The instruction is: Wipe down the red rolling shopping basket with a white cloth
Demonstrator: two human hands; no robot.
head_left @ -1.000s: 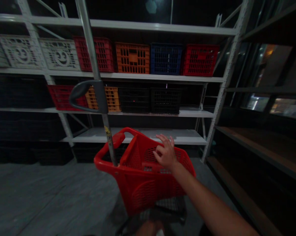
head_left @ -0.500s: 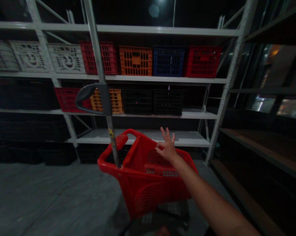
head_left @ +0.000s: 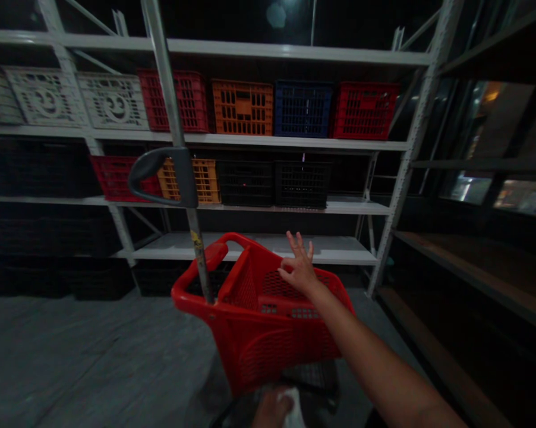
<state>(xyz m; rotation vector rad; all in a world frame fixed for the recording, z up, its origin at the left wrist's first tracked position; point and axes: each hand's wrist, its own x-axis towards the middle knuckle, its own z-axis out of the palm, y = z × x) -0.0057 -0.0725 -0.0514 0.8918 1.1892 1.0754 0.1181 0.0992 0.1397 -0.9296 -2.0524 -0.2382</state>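
My right hand [head_left: 300, 268] is raised above the basket of a red shopping cart [head_left: 268, 345]. Its thumb and index finger meet in a ring with nothing visible between them, while the other fingers stand up and apart. At the bottom edge, my left hand [head_left: 271, 410] is closed on a white, crumpled piece that looks like cloth or paper [head_left: 295, 409]; the rest of that hand is cut off. A metal pole [head_left: 175, 119] with a grey loop handle [head_left: 188, 177] rises beside the cart's red handlebar [head_left: 192, 276].
Behind the cart stands a white metal shelf rack [head_left: 268, 140] with white, red, orange, blue and black plastic crates, such as the orange crate [head_left: 242, 108]. Darker shelves [head_left: 468, 273] run along the right side. Grey concrete floor [head_left: 72, 351] spreads at the left.
My left hand has come up farther into view at the bottom, and the white piece in it now shows. The right hand keeps its ring shape. The whole view has shifted slightly.
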